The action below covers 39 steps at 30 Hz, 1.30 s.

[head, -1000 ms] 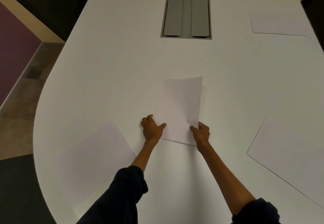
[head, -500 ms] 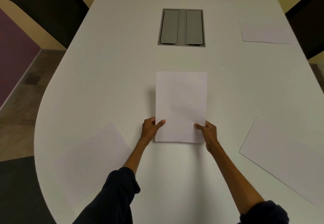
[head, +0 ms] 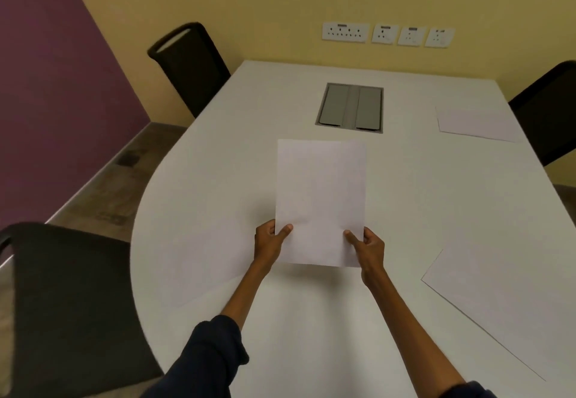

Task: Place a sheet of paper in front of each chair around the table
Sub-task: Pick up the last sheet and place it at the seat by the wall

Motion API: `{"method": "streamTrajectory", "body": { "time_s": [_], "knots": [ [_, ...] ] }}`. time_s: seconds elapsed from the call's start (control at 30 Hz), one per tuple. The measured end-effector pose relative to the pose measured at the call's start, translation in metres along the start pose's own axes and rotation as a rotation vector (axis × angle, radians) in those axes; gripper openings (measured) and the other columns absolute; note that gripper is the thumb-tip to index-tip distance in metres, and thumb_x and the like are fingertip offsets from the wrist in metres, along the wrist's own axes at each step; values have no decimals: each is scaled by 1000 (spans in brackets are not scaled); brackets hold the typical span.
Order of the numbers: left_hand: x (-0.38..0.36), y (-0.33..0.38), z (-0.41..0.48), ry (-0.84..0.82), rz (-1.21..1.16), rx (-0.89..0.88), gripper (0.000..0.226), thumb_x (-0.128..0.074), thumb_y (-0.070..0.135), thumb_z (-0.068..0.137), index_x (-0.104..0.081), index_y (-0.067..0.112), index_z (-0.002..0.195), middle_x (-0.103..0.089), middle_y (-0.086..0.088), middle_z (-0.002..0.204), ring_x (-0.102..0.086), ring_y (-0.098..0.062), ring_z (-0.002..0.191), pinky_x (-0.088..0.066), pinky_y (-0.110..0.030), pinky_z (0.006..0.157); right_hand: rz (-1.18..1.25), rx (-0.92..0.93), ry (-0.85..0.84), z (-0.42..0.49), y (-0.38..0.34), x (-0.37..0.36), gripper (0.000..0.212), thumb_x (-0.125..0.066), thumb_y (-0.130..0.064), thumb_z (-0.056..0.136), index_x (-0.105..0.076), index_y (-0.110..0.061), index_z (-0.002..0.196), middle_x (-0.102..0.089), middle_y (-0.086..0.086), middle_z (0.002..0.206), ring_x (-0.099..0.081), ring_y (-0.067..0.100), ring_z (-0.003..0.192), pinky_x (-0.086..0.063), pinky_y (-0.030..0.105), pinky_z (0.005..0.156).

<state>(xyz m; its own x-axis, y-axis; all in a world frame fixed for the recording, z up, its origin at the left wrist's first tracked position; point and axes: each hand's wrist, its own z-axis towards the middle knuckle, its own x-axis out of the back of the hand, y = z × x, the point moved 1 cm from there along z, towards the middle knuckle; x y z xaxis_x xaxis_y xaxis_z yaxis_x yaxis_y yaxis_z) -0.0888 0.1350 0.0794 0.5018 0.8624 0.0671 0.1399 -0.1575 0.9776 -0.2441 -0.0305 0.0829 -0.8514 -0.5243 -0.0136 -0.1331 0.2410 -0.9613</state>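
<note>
Left hand (head: 270, 241) and right hand (head: 370, 246) each pinch one lower corner of the held sheet of paper (head: 321, 198): the thumbs lie on its upper face and the fingers curl behind it. The sheet is blank, in portrait orientation, and sits over the middle of the white table (head: 224, 173), with its far edge just short of the grey cable hatch (head: 350, 107) set into the tabletop.

Three further sheets lie flat on the table:
- near-left sheet (head: 202, 260), faint against the surface, in front of the near-left chair (head: 62, 304);
- near-right sheet (head: 498, 304), at an angle, running out of view at the right edge;
- far-right sheet (head: 473, 123), in front of the far-right chair (head: 548, 111).

The table area in front of the far-left chair (head: 190, 64) carries no sheet. Four wall sockets (head: 344, 32) are mounted on the yellow wall behind the table.
</note>
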Motion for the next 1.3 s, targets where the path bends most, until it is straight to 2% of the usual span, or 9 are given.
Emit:
{"method": "streamTrajectory", "body": {
  "time_s": [0.17,0.27,0.4,0.57,0.67,0.9,1.1,1.23,1.3],
  "knots": [
    [40,10,-78,129,13,-70,7,-70,22,88,-70,19,94,-73,5,92,-70,-14,86,-56,-27,78,17,51,-123,-56,-11,-8,22,-73,-10,84,-68,-7,106,-70,3,97,-64,11,79,-48,18,64],
    [71,6,-125,247,40,-77,29,-70,29,87,-59,3,81,-59,-3,74,-55,-16,69,-46,-28,67,28,56,-211,-93,-11,-24,26,-73,-9,83,-68,-4,108,-70,6,98,-64,15,79,-50,19,64],
    [116,5,-183,394,-27,-86,22,-67,24,90,-67,7,104,-72,-5,102,-67,-18,93,-55,-36,86,29,49,-348,-142,-5,-58,23,-73,-8,82,-69,-5,104,-71,6,97,-64,17,80,-51,20,66],
    [181,6,-237,553,-60,-108,11,-64,22,92,-66,16,101,-71,-1,102,-68,-19,95,-58,-35,81,-1,52,-517,-197,-5,-115,17,-71,-7,82,-70,-3,99,-71,5,92,-62,18,77,-49,21,65],
    [223,10,-260,699,-97,-119,17,-63,18,92,-65,14,109,-70,0,104,-67,-11,92,-55,-23,71,-7,49,-601,-228,-7,-157,19,-70,-11,85,-70,-1,101,-70,5,93,-61,16,77,-47,21,66],
    [339,6,-311,900,-229,-141,25,-63,18,93,-64,10,116,-70,1,107,-68,-14,97,-57,-31,81,-53,98,-758,-308,-1,-282,18,-67,-13,87,-67,3,94,-67,5,90,-58,16,77,-46,23,67],
    [468,-9,-361,1075,-252,-141,27,-63,15,92,-63,9,119,-69,-1,110,-67,-18,98,-55,-34,86,-143,205,-902,-402,31,-404,12,-66,-19,89,-70,-8,92,-72,5,94,-64,17,83,-51,29,77],
    [553,-18,-388,1111,-200,-143,12,-63,18,92,-69,17,103,-72,0,101,-70,-19,92,-58,-36,80,-160,230,-972,-455,50,-470,16,-64,-19,92,-68,-3,95,-69,2,92,-63,16,82,-49,24,73],
    [584,-25,-398,1131,-180,-126,8,-64,19,92,-70,24,92,-73,2,94,-71,-19,87,-59,-35,76,-176,228,-986,-473,57,-496,20,-63,-18,92,-66,1,95,-68,2,91,-62,18,80,-48,27,72]
  ]
}}
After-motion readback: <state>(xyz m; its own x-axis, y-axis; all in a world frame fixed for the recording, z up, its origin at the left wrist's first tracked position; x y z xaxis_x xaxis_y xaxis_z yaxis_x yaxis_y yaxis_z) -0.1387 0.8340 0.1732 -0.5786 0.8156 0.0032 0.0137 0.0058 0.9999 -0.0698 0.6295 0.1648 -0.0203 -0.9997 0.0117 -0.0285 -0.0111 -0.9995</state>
